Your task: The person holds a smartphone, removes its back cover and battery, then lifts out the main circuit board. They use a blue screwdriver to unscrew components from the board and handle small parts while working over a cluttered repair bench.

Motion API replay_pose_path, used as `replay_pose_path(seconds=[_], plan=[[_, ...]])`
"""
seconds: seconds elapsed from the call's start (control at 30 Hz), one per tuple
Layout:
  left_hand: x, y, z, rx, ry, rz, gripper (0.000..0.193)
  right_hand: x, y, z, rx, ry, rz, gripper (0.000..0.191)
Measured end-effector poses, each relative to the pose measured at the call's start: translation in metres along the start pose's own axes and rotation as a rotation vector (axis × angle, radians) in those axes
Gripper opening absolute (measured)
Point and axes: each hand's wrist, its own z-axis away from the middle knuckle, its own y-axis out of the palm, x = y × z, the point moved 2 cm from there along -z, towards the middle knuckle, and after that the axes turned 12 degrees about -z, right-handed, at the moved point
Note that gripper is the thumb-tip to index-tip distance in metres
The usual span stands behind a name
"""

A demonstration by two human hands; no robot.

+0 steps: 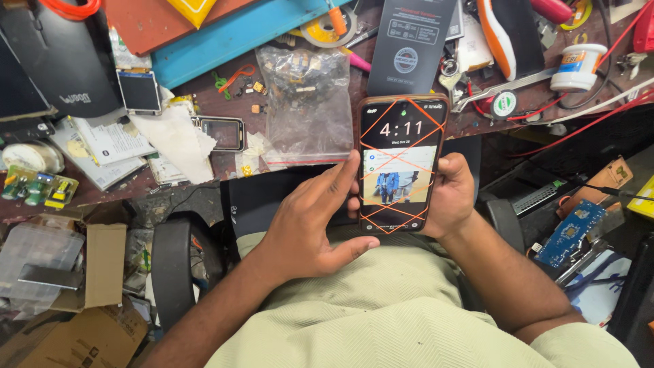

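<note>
Two bare hands meet around one smartphone in the head view, held upright over the person's lap. The right hand is clamped on the phone's right edge and back, its thumb lying along that edge. The left hand sits against the phone's left edge, index finger stretched up beside the lit screen, thumb pointing toward the bottom corner. The screen glows and orange lines cross its face in a diamond pattern.

Just beyond the fingertips of the left hand lies a clear plastic bag of small parts on the cluttered workbench. Farther left of that hand rest a small black phone and a bare display module. Directly above the held phone stands a dark flat package. Well to the right of the right hand lies a blue circuit board, and up beyond it a white jar.
</note>
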Motion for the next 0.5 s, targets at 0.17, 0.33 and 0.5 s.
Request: replay_pose_path(seconds=[0.17,0.33,0.5], plan=[[0.001,0.001,0.000,-0.004,0.023,-0.027,0.109,0.001,-0.014,0.006,-0.047,-0.031,0.057,0.087],[0.001,-0.002,-0.002,-0.006,-0.005,0.001,0.109,0.002,-0.030,0.007,-0.154,-0.098,0.046,0.075],[-0.003,-0.009,-0.008,-0.059,-0.010,0.112,0.098,0.020,-0.015,0.010,-0.374,-0.408,0.584,0.055]])
